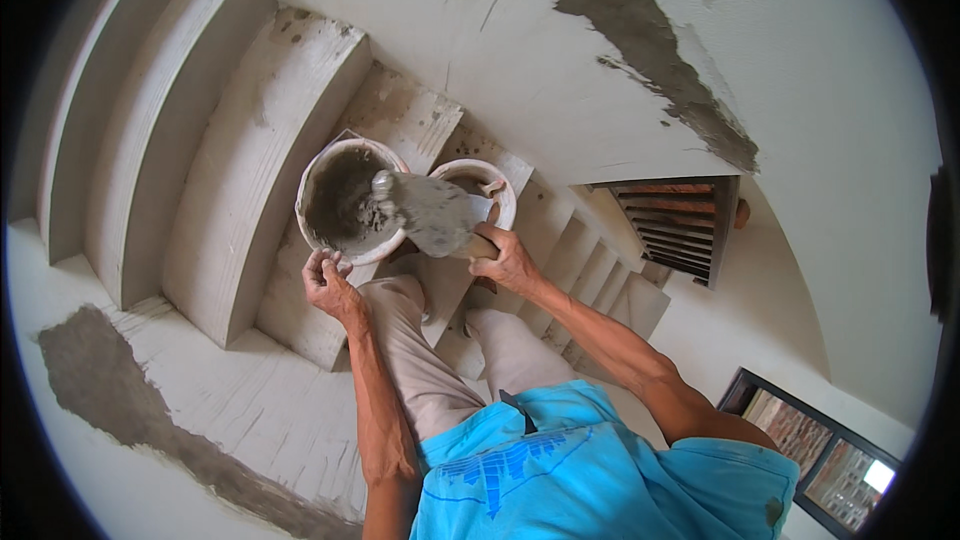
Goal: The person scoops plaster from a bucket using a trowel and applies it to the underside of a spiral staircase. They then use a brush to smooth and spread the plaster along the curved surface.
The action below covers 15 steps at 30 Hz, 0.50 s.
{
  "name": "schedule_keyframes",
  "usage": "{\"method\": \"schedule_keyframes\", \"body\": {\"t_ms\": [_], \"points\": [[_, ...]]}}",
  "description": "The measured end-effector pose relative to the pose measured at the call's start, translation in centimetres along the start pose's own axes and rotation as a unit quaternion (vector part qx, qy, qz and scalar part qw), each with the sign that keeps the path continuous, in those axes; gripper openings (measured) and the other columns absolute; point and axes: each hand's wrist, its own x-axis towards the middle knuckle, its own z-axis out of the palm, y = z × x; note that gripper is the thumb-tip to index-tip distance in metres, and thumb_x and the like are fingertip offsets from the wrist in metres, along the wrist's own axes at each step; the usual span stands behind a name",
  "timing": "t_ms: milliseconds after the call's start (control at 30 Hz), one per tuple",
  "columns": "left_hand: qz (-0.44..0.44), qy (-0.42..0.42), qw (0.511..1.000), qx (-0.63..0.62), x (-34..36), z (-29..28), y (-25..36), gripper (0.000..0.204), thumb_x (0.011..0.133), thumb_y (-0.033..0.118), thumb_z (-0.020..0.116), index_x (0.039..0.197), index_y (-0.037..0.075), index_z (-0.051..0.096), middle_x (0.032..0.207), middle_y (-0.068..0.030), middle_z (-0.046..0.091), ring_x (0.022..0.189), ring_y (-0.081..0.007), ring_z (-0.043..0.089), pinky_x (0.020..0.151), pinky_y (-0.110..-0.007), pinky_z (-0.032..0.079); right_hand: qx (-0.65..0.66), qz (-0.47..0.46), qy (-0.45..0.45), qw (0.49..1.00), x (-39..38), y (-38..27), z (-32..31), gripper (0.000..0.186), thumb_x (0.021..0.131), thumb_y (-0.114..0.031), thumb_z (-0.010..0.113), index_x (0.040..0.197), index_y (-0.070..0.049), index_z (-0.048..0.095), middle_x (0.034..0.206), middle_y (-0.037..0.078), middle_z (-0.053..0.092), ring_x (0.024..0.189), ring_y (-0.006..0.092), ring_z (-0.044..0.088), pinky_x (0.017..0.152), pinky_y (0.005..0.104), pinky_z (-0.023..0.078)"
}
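Note:
My right hand [510, 262] is closed round the wooden handle [474, 248] of a trowel. Wet grey mortar coats its flat blade [432, 216], which reaches left over the rim of a pale bucket [301, 202]. Inside that bucket is more grey mortar [345, 202], smeared up the walls. My left hand [333, 287] is at the bucket's near rim with its fingers curled together; what they hold, if anything, is hidden. A second pale bucket [508, 202] stands just right of the first, partly covered by the trowel. Its contents are mostly hidden.
Concrete steps [250, 150] rise to the left, and further steps [600, 285] descend at right. Grey mortar patches mark the far wall [640, 30] and the near-left surface [100, 370]. A slatted opening [672, 225] and a dark-framed window [815, 445] are on the right.

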Motion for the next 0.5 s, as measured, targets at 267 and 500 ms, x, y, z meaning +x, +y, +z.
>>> {"method": "schedule_keyframes", "body": {"t_ms": [267, 500], "points": [[0.001, -0.076, 0.997, 0.0, -1.1, 0.0, 1.7, 0.022, 0.1, 0.006, 0.052, 0.12, -0.003, 0.058, 0.109, -0.0121, 0.065, 0.093, -0.0198, 0.069, 0.067, -0.029, 0.059, -0.013, 0.014, 0.143, 0.99, -4.9, -2.5, -6.1, 0.048, 0.074, -0.018, 0.071, 0.118, -0.002, 0.062, 0.09, 0.009, 0.065, 0.082, 0.0162, 0.057, 0.079, 0.0329, 0.05], [0.028, -0.066, 0.997, 0.042, -2.7, -3.5, 3.8, 0.025, 0.101, 0.008, 0.05, 0.122, -0.003, 0.058, 0.11, -0.0113, 0.064, 0.093, -0.0181, 0.067, 0.068, -0.03, 0.057, -0.01, -0.049, 0.269, 0.962, -7.2, -2.9, -10.8, 0.037, 0.071, -0.016, 0.068, 0.105, -0.002, 0.062, 0.08, 0.007, 0.057, 0.072, 0.0183, 0.052, 0.071, 0.033, 0.048]]}}
